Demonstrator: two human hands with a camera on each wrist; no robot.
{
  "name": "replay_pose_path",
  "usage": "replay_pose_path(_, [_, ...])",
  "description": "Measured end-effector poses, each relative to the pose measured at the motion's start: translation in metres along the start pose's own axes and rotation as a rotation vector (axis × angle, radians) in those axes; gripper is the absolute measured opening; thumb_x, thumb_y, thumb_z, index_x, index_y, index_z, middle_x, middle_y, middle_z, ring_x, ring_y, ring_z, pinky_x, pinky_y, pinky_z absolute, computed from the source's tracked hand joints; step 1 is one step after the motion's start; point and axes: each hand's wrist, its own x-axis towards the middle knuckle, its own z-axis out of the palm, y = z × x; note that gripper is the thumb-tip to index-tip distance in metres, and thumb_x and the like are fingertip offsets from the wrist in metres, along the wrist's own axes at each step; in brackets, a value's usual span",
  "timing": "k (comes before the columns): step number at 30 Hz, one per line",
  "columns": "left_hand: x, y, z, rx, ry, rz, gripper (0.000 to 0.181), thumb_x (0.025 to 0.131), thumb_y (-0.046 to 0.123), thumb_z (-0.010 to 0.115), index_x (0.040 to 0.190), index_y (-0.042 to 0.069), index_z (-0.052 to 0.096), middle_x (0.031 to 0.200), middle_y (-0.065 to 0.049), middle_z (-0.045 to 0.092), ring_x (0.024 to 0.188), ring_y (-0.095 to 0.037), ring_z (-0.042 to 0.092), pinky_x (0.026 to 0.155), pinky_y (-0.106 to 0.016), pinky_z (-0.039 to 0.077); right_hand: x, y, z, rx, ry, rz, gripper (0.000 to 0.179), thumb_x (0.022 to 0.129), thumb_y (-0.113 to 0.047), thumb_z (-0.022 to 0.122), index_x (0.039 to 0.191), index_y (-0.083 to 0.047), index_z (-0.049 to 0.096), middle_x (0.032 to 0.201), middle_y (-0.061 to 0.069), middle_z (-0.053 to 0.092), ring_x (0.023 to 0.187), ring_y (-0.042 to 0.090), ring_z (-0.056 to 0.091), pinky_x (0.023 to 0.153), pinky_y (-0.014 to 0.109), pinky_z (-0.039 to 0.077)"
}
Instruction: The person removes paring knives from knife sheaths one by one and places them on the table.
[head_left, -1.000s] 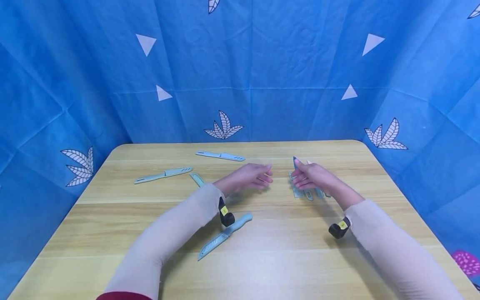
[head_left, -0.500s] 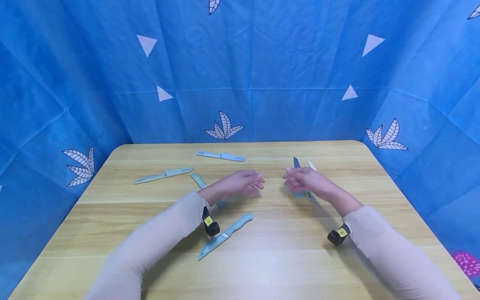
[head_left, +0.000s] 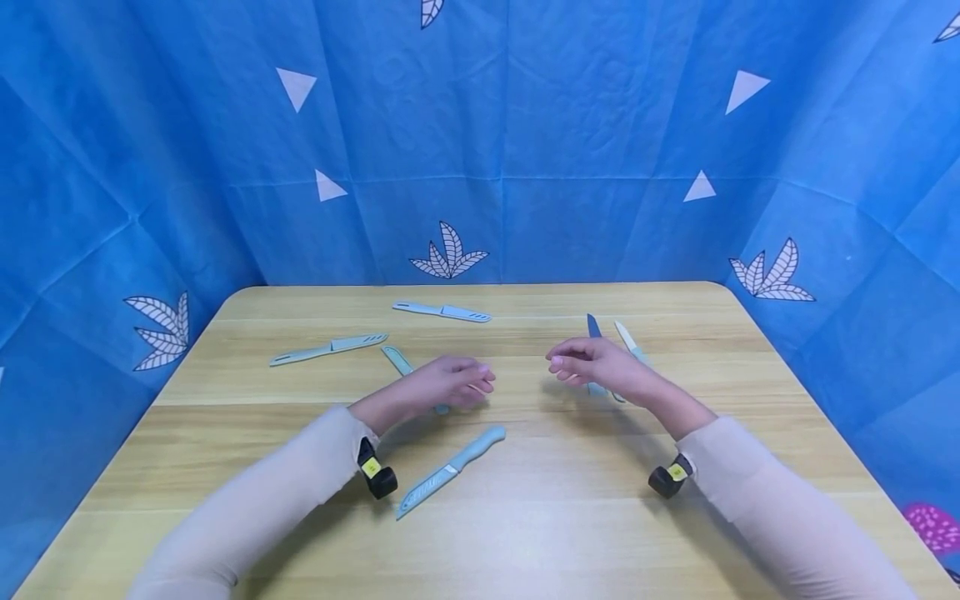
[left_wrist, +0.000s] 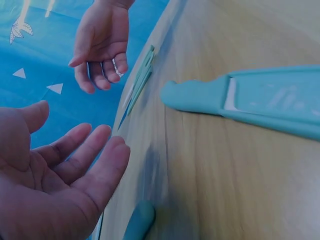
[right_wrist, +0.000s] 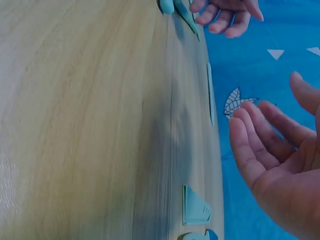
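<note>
My left hand [head_left: 450,383] is held above the table, fingers loosely bent with nothing in them. It partly covers a teal knife [head_left: 397,360] lying beneath it. Closer to the front lies a sheathed light-blue knife [head_left: 450,473], its handle [left_wrist: 195,96] large in the left wrist view. Across from it, my right hand [head_left: 596,365] hovers palm inward, also holding nothing, as the right wrist view of its fingers [right_wrist: 245,145] confirms. Behind that hand are a dark-blue blade [head_left: 593,325] and a white-bladed knife [head_left: 628,337], both partly hidden; a teal sheath [right_wrist: 196,207] appears in the right wrist view.
Another light-blue sheathed knife [head_left: 441,312] lies by the table's back edge, and a pale teal one [head_left: 328,350] at the left. The wooden table [head_left: 555,533] has a blue patterned curtain [head_left: 570,150] around its back and sides.
My left hand has drawn back leftward and toward me, over the teal knife. My right hand has shifted a little left, uncovering more of the blades on the right.
</note>
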Motion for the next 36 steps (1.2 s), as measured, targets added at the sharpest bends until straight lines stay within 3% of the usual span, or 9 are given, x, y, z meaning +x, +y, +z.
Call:
replay_pose_path(3, [-0.01,-0.005,-0.003,0.014,-0.007,-0.002,0.056,0.098,0.05,0.052,0.133,0.006,0.055,0.126,-0.011,0.061,0.113,-0.024,0.062,0.099,-0.038,0.051,0.0,0.0,0.003,-0.027,-0.027,-0.026,0.05,0.096,-0.036,0.063,0.134,-0.005,0.056,0.125,0.013,0.062,0.111,0.034,0.063,0.096,0.045,0.052])
replay_pose_path(11, [-0.039,-0.007,-0.001,0.12,0.009,0.006,0.052,0.096,0.041,0.061,0.138,0.011,0.054,0.129,-0.006,0.059,0.113,-0.023,0.06,0.095,-0.037,0.053,0.003,-0.001,0.012,-0.134,-0.093,-0.131,0.047,0.094,-0.027,0.068,0.134,-0.007,0.057,0.126,0.009,0.063,0.118,0.022,0.058,0.1,0.042,0.049])
replay_pose_path(17, [-0.056,-0.012,0.001,0.291,0.018,0.054,0.047,0.097,0.039,0.061,0.137,0.015,0.055,0.131,0.002,0.059,0.122,-0.018,0.053,0.102,-0.04,0.047,0.004,-0.004,0.018,-0.157,-0.143,-0.185,0.047,0.092,-0.021,0.07,0.135,-0.008,0.057,0.132,0.011,0.06,0.122,0.023,0.055,0.103,0.045,0.047])
replay_pose_path(23, [-0.069,-0.015,0.006,0.356,0.018,0.109,0.05,0.095,0.036,0.065,0.137,0.011,0.054,0.135,-0.003,0.057,0.123,-0.021,0.054,0.106,-0.043,0.045,0.004,-0.006,0.026,-0.187,-0.179,-0.216,0.052,0.091,-0.028,0.072,0.138,-0.016,0.056,0.138,0.006,0.056,0.125,0.02,0.052,0.104,0.042,0.046])
replay_pose_path(30, [-0.083,-0.015,0.013,0.58,0.092,0.163,0.058,0.087,0.045,0.072,0.137,0.021,0.055,0.138,0.006,0.053,0.128,-0.019,0.049,0.107,-0.042,0.042,0.005,-0.007,0.036,-0.243,-0.188,-0.309,0.05,0.089,-0.021,0.074,0.136,-0.02,0.058,0.138,-0.007,0.055,0.126,0.024,0.052,0.105,0.043,0.045])
replay_pose_path(36, [-0.092,-0.017,0.021,0.751,0.072,0.215,0.058,0.086,0.044,0.074,0.136,0.022,0.056,0.139,0.005,0.053,0.132,-0.019,0.045,0.109,-0.042,0.039,0.006,-0.007,0.042,-0.376,-0.188,-0.402,0.049,0.087,-0.019,0.076,0.134,-0.022,0.06,0.136,-0.009,0.055,0.127,0.015,0.049,0.105,0.039,0.045])
